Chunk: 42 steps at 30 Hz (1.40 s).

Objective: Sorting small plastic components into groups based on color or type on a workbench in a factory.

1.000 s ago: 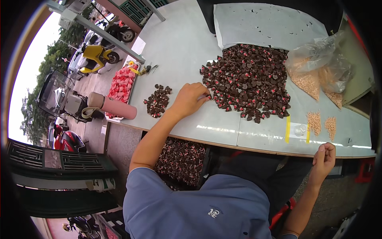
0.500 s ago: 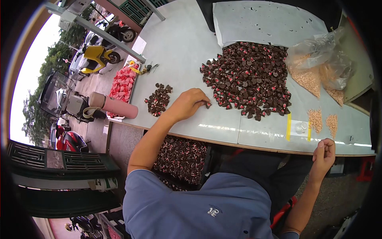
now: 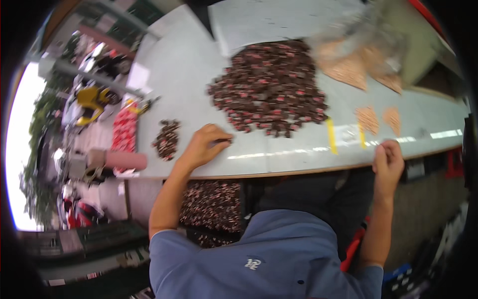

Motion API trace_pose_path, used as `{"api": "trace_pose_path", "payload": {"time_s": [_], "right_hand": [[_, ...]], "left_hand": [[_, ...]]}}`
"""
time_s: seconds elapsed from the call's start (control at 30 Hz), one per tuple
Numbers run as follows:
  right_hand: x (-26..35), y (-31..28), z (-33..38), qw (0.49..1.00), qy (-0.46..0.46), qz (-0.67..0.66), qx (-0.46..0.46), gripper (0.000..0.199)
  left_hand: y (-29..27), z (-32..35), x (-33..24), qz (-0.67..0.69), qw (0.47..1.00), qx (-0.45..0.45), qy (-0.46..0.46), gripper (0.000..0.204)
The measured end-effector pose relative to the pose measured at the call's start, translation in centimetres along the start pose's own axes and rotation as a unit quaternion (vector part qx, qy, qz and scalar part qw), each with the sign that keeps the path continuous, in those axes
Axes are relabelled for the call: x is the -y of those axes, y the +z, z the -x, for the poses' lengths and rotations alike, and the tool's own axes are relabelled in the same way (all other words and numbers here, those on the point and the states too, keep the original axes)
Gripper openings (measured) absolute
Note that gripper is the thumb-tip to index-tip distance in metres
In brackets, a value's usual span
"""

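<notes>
"Can you read any writing?"

"No. There's a white mark (image 3: 252, 263) on my blue shirt (image 3: 214, 259), but it's too blurry to read. The white patch (image 3: 347, 134) between two yellow strips (image 3: 331, 136) is blurry too."

"What are your hands doing?"

"My left hand (image 3: 206, 144) pinches a small dark piece (image 3: 228, 140) between the thumb and fingers. It's over the table (image 3: 174, 65), just beside the near left side of the big dark pile (image 3: 271, 84), which has pink spots. My right hand (image 3: 388, 157) has its fingers curled in close to the thumb. I can't tell if anything is in it."

"Where's the edge?"

"The front edge (image 3: 269, 174) bends along between me and the piles. My right hand is right by it, near two little tan heaps (image 3: 367, 119). See-through bags (image 3: 343, 67) of tan bits sit behind those."

"And room to move?"

"Lots on the left! A wide grey stretch lies between the big pile and the small dark pile (image 3: 167, 139). The strip in front of the big pile is thinner. A pink bottle (image 3: 125, 160) is at the table's left end."
</notes>
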State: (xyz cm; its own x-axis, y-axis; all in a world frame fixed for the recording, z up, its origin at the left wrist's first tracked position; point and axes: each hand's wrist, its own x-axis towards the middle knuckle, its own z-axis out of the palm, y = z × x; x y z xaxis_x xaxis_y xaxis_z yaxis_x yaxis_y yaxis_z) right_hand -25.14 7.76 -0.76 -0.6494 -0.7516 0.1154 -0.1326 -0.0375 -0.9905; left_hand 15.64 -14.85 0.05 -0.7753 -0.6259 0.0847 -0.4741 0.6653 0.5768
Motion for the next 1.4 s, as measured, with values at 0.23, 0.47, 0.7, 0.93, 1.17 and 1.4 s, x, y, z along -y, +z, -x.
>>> {"api": "trace_pose_path", "payload": {"time_s": [0.23, 0.47, 0.7, 0.93, 1.17, 1.4], "right_hand": [[-3.7, -1.9, -1.5, 0.981, -0.074, 0.161, -0.077, 0.008], [-2.6, -1.7, -2.8, 0.91, -0.178, 0.374, -0.004, 0.014], [-2.6, -1.8, -3.3, 0.867, -0.219, 0.447, 0.031, 0.02], [-0.9, -1.3, -3.9, 0.89, -0.173, 0.421, 0.019, 0.024], [-0.6, -1.0, -4.1, 0.852, -0.184, 0.476, 0.118, 0.027], [-0.1, -0.4, -3.8, 0.844, -0.201, 0.482, 0.123, 0.029]], "left_hand": [[1.4, -0.1, -1.8, -0.043, 0.997, -0.059, -0.021, 0.02], [3.3, -3.2, -6.4, 0.238, 0.971, -0.031, -0.018, 0.018], [7.5, -10.8, -11.7, 0.388, 0.903, 0.182, 0.032, 0.019], [11.1, -11.9, -9.8, 0.486, 0.815, 0.316, -0.018, 0.02], [11.6, -11.6, -9.2, 0.534, 0.799, 0.276, -0.025, 0.021], [11.8, -11.7, -8.8, 0.565, 0.767, 0.3, -0.055, 0.02]]}}
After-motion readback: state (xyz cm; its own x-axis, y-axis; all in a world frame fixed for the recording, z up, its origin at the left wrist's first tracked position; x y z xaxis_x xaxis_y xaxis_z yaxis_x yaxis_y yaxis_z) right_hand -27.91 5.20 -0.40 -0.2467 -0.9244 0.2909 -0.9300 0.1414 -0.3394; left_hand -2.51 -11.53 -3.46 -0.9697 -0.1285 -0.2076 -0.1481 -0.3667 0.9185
